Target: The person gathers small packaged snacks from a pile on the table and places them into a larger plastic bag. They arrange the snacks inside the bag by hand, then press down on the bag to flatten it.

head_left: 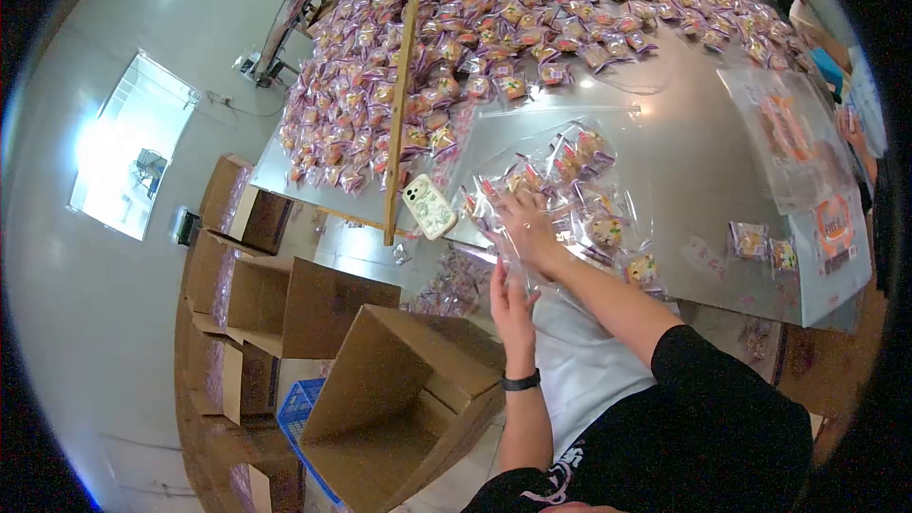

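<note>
A large clear plastic bag (622,199) lies on the metal table in front of me, with several small wrapped snack packets (577,154) spread inside it. My right hand (525,226) rests on the packets at the bag's near left part, its fingers spread over them. Just below it, at the table's front edge, my left hand (514,312) wears a dark wristband and has the bag's near edge between thumb and fingers. Part of that grip is hard to see through the shiny film. A phone in a patterned case (429,207) lies left of the bag.
A heap of wrapped snacks (532,19) covers the table's far side, with a wooden bar (403,104) along its left. Printed bags (831,247) and two loose packets (750,240) lie right. An open carton (399,418) stands below left in a blue crate (302,404). Other people stand far right.
</note>
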Action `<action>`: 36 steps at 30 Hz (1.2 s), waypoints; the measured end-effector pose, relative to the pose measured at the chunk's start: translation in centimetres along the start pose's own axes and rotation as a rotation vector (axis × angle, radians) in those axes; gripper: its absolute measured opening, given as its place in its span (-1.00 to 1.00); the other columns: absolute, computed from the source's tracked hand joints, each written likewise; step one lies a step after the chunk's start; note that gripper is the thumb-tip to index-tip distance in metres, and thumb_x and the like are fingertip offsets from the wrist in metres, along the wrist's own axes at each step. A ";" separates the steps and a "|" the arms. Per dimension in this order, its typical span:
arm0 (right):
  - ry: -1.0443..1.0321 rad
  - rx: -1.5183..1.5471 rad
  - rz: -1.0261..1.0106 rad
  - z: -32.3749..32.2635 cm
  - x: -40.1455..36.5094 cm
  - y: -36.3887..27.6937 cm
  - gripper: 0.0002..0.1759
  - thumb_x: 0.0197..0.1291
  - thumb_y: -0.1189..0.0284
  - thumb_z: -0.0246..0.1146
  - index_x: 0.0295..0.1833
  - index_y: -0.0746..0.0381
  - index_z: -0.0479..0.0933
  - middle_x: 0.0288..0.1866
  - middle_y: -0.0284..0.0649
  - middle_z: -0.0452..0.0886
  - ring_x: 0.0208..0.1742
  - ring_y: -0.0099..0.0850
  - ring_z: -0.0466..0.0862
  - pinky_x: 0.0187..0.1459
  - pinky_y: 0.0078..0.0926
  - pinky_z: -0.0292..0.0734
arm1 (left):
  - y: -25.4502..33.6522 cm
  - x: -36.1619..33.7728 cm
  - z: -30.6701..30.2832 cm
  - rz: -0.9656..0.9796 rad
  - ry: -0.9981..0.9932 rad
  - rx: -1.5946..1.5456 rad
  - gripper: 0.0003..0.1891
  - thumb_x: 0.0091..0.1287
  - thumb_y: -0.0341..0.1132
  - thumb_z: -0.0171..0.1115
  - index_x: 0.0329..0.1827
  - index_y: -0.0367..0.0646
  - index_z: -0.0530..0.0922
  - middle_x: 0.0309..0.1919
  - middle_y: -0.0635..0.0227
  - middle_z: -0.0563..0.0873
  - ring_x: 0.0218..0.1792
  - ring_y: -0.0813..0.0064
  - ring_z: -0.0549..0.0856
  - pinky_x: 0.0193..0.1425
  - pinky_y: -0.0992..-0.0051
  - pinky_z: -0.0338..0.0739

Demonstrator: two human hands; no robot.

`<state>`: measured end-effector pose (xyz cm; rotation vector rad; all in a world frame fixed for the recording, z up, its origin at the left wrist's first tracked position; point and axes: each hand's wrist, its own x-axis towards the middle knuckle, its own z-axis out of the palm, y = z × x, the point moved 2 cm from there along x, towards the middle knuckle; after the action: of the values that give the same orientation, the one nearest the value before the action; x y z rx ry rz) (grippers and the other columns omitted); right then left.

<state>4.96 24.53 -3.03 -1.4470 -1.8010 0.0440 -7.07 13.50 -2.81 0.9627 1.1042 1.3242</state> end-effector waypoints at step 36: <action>0.110 -0.213 -0.050 0.2 2.2 -0.2 -0.24 0.17 0.26 0.37 0.49 0.28 0.42 0.33 0.02 0.56 0.45 0.00 0.44 0.63 0.08 0.08 | 4.7 -4.9 -0.2 0.401 0.225 0.652 -0.73 0.43 -0.43 0.40 0.14 -0.34 0.73 -0.57 0.54 0.57 -0.55 0.81 0.40 -0.48 0.64 0.26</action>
<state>4.65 26.38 -1.89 -1.5193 -1.7924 -0.2562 -8.06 8.85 1.95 1.6042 1.6296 1.4392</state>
